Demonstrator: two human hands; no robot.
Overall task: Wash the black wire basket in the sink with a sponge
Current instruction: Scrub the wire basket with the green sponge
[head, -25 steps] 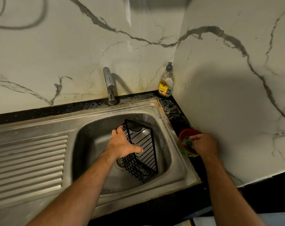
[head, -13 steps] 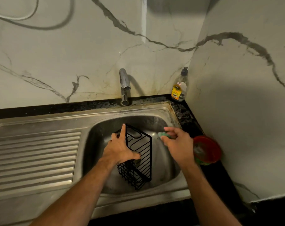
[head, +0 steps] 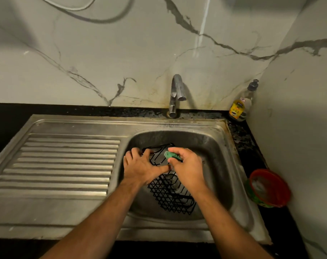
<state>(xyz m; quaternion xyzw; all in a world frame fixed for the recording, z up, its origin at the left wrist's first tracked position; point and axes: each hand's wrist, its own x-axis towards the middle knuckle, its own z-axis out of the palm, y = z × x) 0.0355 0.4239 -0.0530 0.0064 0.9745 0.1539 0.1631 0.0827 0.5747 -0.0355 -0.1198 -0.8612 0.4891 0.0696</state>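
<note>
Basket (head: 171, 193) lay tilted in sink (head: 239, 217), long axis running near-right to far-left. Left hand (head: 142, 168) gripped its rim, fingers curled; right hand (head: 187, 167) pinched green sponge (head: 173, 155), seemingly against the wire.

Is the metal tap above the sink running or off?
Off. No water falls from the metal tap into the steel sink.

We see the sink (head: 220, 146) bowl crowded: the black wire basket (head: 171, 195) fills its middle, with the left hand (head: 140, 166) and the right hand (head: 187, 169) over it. Bare steel shows right of the basket inside the bowl. Behind the bowl the tap (head: 175, 94) overhangs. Left of the bowl, the ridged drainboard (head: 65, 161) lies open. Right of the sink, a red tub (head: 269, 187) and a soap bottle (head: 240, 107) stand against the wall.
</note>
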